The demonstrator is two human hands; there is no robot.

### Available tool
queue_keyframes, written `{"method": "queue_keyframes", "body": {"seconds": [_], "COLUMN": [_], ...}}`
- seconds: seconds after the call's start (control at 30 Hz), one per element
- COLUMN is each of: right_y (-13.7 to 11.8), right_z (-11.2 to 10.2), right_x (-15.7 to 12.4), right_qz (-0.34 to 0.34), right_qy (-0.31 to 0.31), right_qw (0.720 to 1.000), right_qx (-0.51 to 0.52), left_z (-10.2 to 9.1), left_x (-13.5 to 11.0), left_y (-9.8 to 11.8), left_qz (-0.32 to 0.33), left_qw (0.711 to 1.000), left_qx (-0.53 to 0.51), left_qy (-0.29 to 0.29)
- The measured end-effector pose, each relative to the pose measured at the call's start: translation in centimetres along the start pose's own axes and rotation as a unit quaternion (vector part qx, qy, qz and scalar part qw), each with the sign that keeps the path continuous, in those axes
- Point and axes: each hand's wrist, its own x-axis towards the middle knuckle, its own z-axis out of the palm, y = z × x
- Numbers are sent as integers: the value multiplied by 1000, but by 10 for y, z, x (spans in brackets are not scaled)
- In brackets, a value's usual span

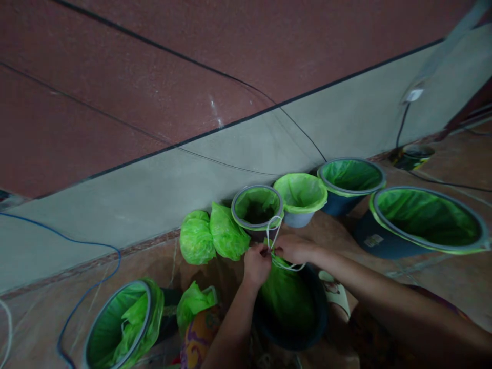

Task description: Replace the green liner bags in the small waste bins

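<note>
My left hand (257, 265) and my right hand (294, 248) meet above a dark bin (307, 328) lined with a green bag (286, 300). Both hands pinch the bag's white drawstring (274, 230), which loops up between them and round the bag's gathered mouth. The bag's top is bunched under my fingers. Two tied green bags (213, 237) lie on the floor just left of my hands, against the wall.
Several bins with green liners stand around: a small grey one (238, 202), a white one (298, 219), two larger dark ones (338, 202) (378, 241) at right, one (96, 328) at lower left. A loose green bag (194, 302), a blue cable (92, 287) and a wall socket (413, 95).
</note>
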Motion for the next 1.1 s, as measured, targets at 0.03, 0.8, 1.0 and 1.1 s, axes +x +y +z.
{"method": "queue_keyframes", "body": {"seconds": [0.03,0.8,1.0,1.1], "right_y": [2,11,13,11], "right_z": [1,4,1,2], "right_x": [3,16,19,18], "right_qz": [-16,-37,-48,-48], "right_qy": [48,-25,-20,10], "right_qw": [998,872,859,862], "right_qx": [28,487,510,505], "left_z": [0,-8,-16,-18], "left_x": [-2,-4,-2,1], "left_y": [2,4,13,17], "left_qz": [32,318,320,287], "left_qw": [999,929,934,946], "left_qx": [40,142,94,68], "left_qy": [4,126,131,134]}}
